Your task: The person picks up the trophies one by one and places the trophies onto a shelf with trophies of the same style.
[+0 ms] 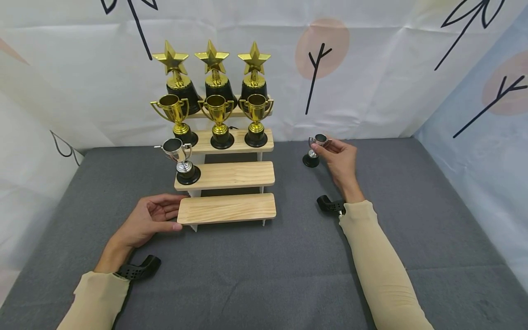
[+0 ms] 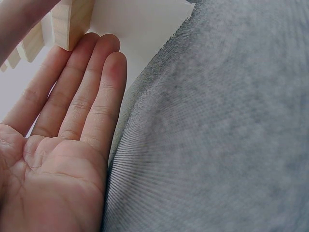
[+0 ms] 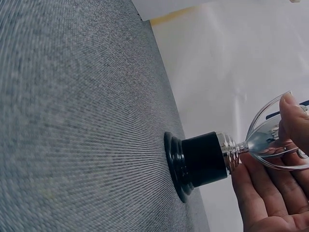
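A silver trophy cup (image 3: 268, 135) on a black base is pinched at its bowl by my right hand (image 1: 340, 160), right of the stepped stand. Its base touches or nearly touches the grey cloth; I cannot tell which. My left hand (image 1: 146, 217) is at the left end of the lowest wooden shelf (image 1: 227, 208), thumb near the front corner. In the left wrist view its fingers (image 2: 91, 96) lie straight, tips against the wooden edge (image 2: 72, 24). Another silver trophy cup (image 1: 183, 160) stands at the left end of the second shelf (image 1: 235, 175).
Gold trophy cups (image 1: 217, 114) stand in a row of three on the third shelf (image 1: 238, 142). Three gold star trophies (image 1: 214, 68) line the top shelf behind them. A printed white backdrop (image 1: 371, 91) rises behind the grey cloth-covered table (image 1: 264, 270).
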Tool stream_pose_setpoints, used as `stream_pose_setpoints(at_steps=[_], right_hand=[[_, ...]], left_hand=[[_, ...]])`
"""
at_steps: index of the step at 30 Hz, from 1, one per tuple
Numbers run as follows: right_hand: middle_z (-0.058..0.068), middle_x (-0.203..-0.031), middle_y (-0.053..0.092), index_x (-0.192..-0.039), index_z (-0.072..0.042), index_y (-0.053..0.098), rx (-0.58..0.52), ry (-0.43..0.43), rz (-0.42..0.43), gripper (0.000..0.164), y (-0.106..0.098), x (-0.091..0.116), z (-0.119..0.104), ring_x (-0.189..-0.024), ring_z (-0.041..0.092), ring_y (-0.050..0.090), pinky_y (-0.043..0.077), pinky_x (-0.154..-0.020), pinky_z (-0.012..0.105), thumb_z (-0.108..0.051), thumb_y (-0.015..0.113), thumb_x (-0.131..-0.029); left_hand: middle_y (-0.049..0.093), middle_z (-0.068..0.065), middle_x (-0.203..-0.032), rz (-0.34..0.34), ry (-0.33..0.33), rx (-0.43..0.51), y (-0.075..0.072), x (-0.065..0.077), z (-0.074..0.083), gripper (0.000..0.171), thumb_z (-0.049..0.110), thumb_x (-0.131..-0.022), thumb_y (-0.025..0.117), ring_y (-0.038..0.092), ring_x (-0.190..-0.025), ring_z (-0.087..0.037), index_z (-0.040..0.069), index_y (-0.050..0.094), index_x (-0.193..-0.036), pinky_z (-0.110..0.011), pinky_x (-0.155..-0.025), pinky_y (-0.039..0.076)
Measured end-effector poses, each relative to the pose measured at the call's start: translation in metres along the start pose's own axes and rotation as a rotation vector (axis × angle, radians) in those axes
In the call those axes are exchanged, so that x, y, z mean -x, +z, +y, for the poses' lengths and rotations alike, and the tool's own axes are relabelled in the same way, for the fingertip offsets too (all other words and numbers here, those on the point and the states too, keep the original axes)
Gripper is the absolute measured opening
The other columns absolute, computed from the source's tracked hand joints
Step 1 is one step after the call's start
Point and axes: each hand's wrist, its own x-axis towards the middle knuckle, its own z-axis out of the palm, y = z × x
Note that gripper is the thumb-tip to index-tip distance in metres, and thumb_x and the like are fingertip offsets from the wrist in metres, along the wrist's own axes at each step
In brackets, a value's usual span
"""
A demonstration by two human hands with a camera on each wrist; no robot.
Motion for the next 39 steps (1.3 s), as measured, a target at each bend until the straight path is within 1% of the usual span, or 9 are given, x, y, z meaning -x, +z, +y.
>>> stream_pose_setpoints(at_steps=[12, 16, 23, 25, 33, 39], right_hand=[[-0.001, -0.088, 0.076, -0.116, 0.013, 0.069, -0.015, 0.002, -0.017, 0.035, -0.001, 0.001, 0.000, -0.082, 0.008, 0.073, 0.061, -0.077, 0.020, -0.002, 0.081, -0.086], [-0.004, -0.087, 0.076, -0.117, 0.012, 0.069, -0.002, 0.016, -0.017, 0.036, -0.002, 0.001, -0.001, -0.084, 0.008, 0.072, 0.060, -0.077, 0.020, -0.003, 0.081, -0.086], [-0.004, -0.086, 0.076, -0.114, 0.013, 0.070, 0.006, 0.003, -0.018, 0.035, -0.003, 0.001, -0.004, -0.084, 0.009, 0.072, 0.060, -0.078, 0.020, -0.004, 0.081, -0.086], [-0.004, -0.087, 0.076, -0.112, 0.012, 0.071, 0.011, -0.002, -0.018, 0.033, -0.003, 0.002, -0.005, -0.085, 0.009, 0.072, 0.060, -0.078, 0.021, -0.005, 0.082, -0.086], [0.000, -0.088, 0.076, -0.104, 0.004, 0.076, -0.040, -0.043, -0.039, 0.024, -0.001, 0.003, -0.015, -0.086, 0.012, 0.073, 0.061, -0.078, 0.022, -0.004, 0.084, -0.083], [0.000, -0.085, 0.077, -0.100, 0.002, 0.078, -0.063, -0.057, -0.039, 0.021, 0.003, 0.003, -0.023, -0.084, 0.011, 0.073, 0.060, -0.077, 0.021, -0.003, 0.086, -0.081]], left_hand=[[0.066, -0.008, -0.131, 0.000, 0.002, 0.004, 0.001, 0.000, 0.001, 0.062, -0.027, -0.075, 0.070, 0.065, -0.119, -0.019, -0.013, 0.054, -0.134, -0.033, -0.100, 0.055], [0.066, -0.007, -0.131, 0.001, -0.004, 0.001, 0.000, 0.000, 0.000, 0.063, -0.027, -0.075, 0.070, 0.065, -0.119, -0.019, -0.012, 0.055, -0.134, -0.033, -0.100, 0.055], [0.066, -0.006, -0.131, 0.007, -0.011, -0.009, 0.000, 0.000, 0.000, 0.063, -0.027, -0.075, 0.070, 0.065, -0.119, -0.018, -0.010, 0.056, -0.134, -0.032, -0.099, 0.055], [0.066, -0.006, -0.131, 0.008, -0.012, -0.008, -0.001, 0.000, 0.000, 0.063, -0.027, -0.075, 0.070, 0.065, -0.119, -0.019, -0.010, 0.055, -0.134, -0.033, -0.099, 0.055], [0.066, -0.006, -0.131, 0.005, -0.011, -0.012, 0.000, 0.000, 0.001, 0.062, -0.027, -0.076, 0.070, 0.066, -0.118, -0.018, -0.012, 0.054, -0.134, -0.032, -0.099, 0.056], [0.066, -0.007, -0.131, 0.002, -0.007, -0.014, -0.001, 0.000, 0.001, 0.062, -0.027, -0.076, 0.069, 0.066, -0.118, -0.018, -0.013, 0.054, -0.134, -0.032, -0.099, 0.056]])
